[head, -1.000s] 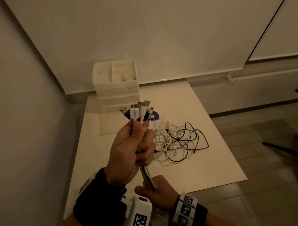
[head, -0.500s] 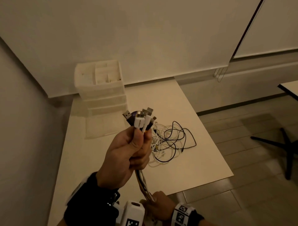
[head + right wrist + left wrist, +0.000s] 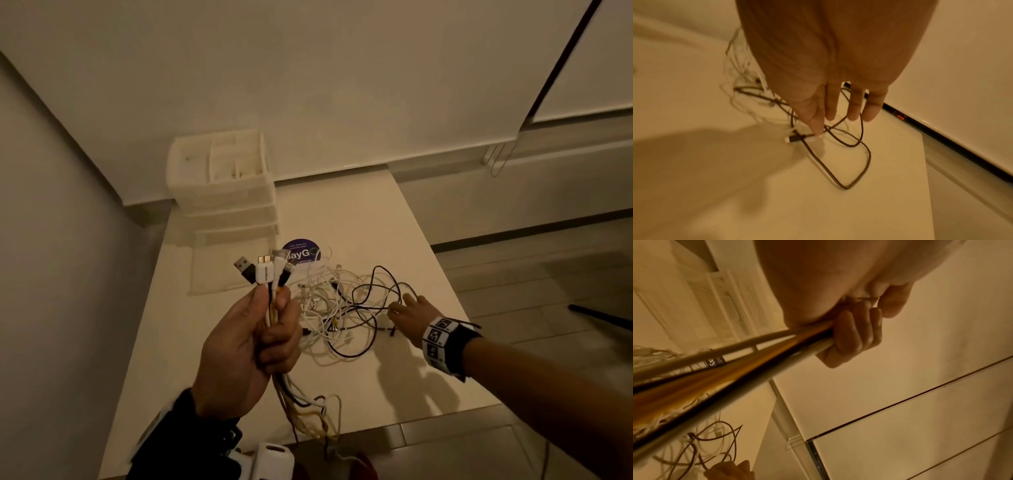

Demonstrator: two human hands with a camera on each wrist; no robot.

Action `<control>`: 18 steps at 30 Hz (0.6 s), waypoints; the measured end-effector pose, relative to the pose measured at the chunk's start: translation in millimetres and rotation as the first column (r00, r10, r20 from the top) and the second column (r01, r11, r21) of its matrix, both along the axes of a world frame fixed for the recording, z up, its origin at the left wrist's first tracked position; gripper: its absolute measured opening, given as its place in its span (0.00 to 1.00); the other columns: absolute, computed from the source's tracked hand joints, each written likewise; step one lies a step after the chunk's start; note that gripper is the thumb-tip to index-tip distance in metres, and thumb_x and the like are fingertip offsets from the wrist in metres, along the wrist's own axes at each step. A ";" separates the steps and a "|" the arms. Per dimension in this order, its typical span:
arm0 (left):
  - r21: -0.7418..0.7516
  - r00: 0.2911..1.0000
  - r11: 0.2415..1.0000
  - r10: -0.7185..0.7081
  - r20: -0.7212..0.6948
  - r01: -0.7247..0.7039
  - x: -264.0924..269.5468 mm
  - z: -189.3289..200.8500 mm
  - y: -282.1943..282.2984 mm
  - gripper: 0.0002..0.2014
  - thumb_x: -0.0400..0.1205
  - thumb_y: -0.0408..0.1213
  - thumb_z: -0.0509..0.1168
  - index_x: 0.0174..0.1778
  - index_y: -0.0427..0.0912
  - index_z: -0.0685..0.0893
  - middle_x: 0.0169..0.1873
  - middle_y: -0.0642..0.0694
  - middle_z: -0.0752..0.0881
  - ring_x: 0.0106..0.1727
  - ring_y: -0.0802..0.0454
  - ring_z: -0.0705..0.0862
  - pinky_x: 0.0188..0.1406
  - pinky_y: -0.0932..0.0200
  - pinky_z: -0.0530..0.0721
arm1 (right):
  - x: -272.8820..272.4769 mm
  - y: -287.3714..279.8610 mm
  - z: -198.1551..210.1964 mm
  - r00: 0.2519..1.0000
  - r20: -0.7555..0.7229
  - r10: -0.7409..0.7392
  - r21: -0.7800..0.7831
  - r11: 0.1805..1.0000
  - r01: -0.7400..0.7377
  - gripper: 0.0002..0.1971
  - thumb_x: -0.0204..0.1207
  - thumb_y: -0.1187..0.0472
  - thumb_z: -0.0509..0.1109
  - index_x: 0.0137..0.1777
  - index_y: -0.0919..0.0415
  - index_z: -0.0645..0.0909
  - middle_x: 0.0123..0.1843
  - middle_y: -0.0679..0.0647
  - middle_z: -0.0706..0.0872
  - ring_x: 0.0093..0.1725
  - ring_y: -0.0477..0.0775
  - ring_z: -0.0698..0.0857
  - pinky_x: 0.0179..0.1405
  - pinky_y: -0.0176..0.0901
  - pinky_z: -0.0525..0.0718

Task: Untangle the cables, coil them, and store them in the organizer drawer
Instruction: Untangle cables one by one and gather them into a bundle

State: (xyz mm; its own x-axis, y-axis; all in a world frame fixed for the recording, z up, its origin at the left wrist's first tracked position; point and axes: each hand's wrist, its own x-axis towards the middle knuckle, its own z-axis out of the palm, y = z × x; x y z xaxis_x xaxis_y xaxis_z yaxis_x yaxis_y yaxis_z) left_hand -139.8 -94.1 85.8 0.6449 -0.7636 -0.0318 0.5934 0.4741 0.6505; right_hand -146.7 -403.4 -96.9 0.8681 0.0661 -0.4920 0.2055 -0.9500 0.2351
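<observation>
A white organizer of stacked drawers stands at the far left corner of a white table, its open top split into compartments, its drawer fronts facing the camera. Just in front of it, a person's left hand is clenched around a bunch of cables held upright above the table, long axis near vertical. The plugs fan out above the fist, pointing up and away: a black USB plug leans left, and a white plug beside it carries grey lettering too small to read. Yellow, white and dark strands hang from the bottom of the fist and trail over the near table edge. In the left wrist view the fingers curl tightly over the same strands.

Behind the plugs, a round purple sticker lies flat on the table; the letters "ayG" can be read, the rest hidden or too fine. To its right sprawls a tangled heap of cables, white ones looped under a dark braided cable whose loops spread toward the right edge.

Farthest right, the right hand, a band of black-and-white square markers on its wrist, reaches into the heap with fingers extended and grasping nothing. The right wrist view shows one fingertip touching the braided cable near its dark plug, which lies flat pointing left.
</observation>
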 end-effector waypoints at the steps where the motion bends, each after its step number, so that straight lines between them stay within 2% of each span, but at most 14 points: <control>1: 0.000 1.000 1.000 0.011 -0.007 -0.011 0.8 -0.8 -0.5 0.15 0.81 0.48 0.67 0.40 0.40 0.75 0.25 0.50 0.68 0.21 0.57 0.58 0.18 0.63 0.59 | 6.4 -2.5 -7.9 0.999 0.010 0.036 -0.040 0.999 -0.036 0.21 0.83 0.60 0.60 0.76 0.62 0.68 0.77 0.58 0.69 0.75 0.65 0.66 0.70 0.58 0.69; 3: 0.025 0.999 0.998 0.049 -0.002 -0.049 2.3 -2.0 -0.5 0.15 0.81 0.48 0.68 0.40 0.40 0.75 0.25 0.50 0.68 0.21 0.57 0.58 0.18 0.63 0.59 | 15.4 -4.4 -19.5 0.994 -0.005 0.106 -0.107 0.989 -0.106 0.18 0.85 0.60 0.57 0.71 0.65 0.74 0.72 0.61 0.74 0.73 0.65 0.67 0.68 0.56 0.70; 5: 0.046 0.996 0.995 0.085 0.004 -0.085 3.6 -3.1 0.0 0.16 0.81 0.49 0.68 0.40 0.40 0.75 0.25 0.50 0.68 0.20 0.58 0.58 0.17 0.63 0.59 | 21.0 -7.3 -26.0 0.987 -0.033 0.160 -0.156 0.974 -0.163 0.15 0.84 0.60 0.59 0.64 0.64 0.81 0.66 0.61 0.79 0.68 0.65 0.70 0.65 0.55 0.71; 8: 0.087 0.990 0.986 0.140 0.024 -0.142 6.1 -3.7 -1.2 0.17 0.79 0.51 0.70 0.39 0.41 0.74 0.23 0.50 0.68 0.18 0.59 0.61 0.15 0.66 0.60 | 27.5 -14.5 -16.5 0.974 -0.054 0.222 -0.130 0.965 -0.227 0.13 0.84 0.61 0.60 0.61 0.64 0.83 0.62 0.61 0.83 0.66 0.65 0.73 0.65 0.55 0.73; 9: 0.113 0.986 0.980 0.160 0.043 -0.164 7.2 -3.2 -2.5 0.19 0.78 0.52 0.71 0.39 0.41 0.73 0.23 0.50 0.68 0.17 0.59 0.62 0.15 0.68 0.61 | 28.6 -17.7 -9.6 0.974 -0.011 0.228 -0.070 0.971 -0.228 0.13 0.83 0.62 0.60 0.61 0.63 0.83 0.61 0.60 0.84 0.66 0.66 0.74 0.64 0.55 0.74; 11: 0.158 0.977 0.966 0.192 0.094 -0.205 10.1 -1.4 -5.5 0.21 0.75 0.54 0.72 0.37 0.42 0.72 0.22 0.49 0.67 0.14 0.58 0.64 0.14 0.69 0.65 | 30.4 -25.8 7.4 0.945 0.246 0.216 0.137 0.957 -0.254 0.11 0.78 0.66 0.67 0.58 0.60 0.85 0.54 0.58 0.87 0.57 0.65 0.81 0.53 0.54 0.80; 13: 0.182 0.967 0.953 0.218 0.136 -0.240 13.9 1.8 -9.1 0.23 0.73 0.55 0.74 0.37 0.41 0.71 0.21 0.49 0.67 0.14 0.58 0.63 0.14 0.70 0.64 | 29.2 -32.2 30.7 0.860 0.509 0.041 0.373 0.890 -0.263 0.13 0.72 0.69 0.75 0.55 0.57 0.87 0.50 0.55 0.89 0.48 0.61 0.83 0.43 0.50 0.84; 15: 0.192 0.955 0.942 0.244 0.170 -0.275 19.6 4.3 -13.7 0.24 0.73 0.56 0.74 0.38 0.41 0.70 0.21 0.50 0.66 0.15 0.59 0.60 0.14 0.71 0.59 | 25.5 -25.8 65.6 0.746 0.596 -0.296 0.657 0.714 -0.242 0.14 0.76 0.70 0.72 0.59 0.56 0.86 0.54 0.53 0.89 0.52 0.57 0.83 0.51 0.44 0.80; 16: 0.198 0.949 0.935 0.260 0.180 -0.294 21.7 4.1 -16.8 0.23 0.74 0.55 0.73 0.39 0.41 0.70 0.21 0.50 0.65 0.16 0.59 0.58 0.14 0.70 0.56 | 22.0 -16.4 84.0 0.689 0.551 -0.471 0.782 0.580 -0.229 0.14 0.79 0.69 0.68 0.61 0.55 0.85 0.56 0.51 0.88 0.56 0.53 0.83 0.56 0.39 0.78; 17: 0.201 0.942 0.928 0.278 0.188 -0.314 26.2 5.0 -19.7 0.22 0.76 0.54 0.71 0.40 0.40 0.70 0.22 0.50 0.64 0.17 0.59 0.57 0.15 0.68 0.54 | 21.6 -4.3 103.2 0.648 0.437 -0.624 0.891 0.397 -0.218 0.14 0.82 0.68 0.64 0.62 0.54 0.84 0.55 0.51 0.89 0.58 0.49 0.84 0.59 0.35 0.78; 18: 0.206 0.937 0.921 0.292 0.190 -0.329 29.2 5.3 -22.7 0.19 0.78 0.53 0.67 0.41 0.39 0.71 0.22 0.49 0.64 0.17 0.58 0.56 0.15 0.67 0.53 | 19.1 11.2 119.5 0.643 0.264 -0.719 0.963 0.163 -0.214 0.13 0.85 0.65 0.60 0.62 0.55 0.82 0.53 0.52 0.90 0.58 0.48 0.86 0.61 0.35 0.79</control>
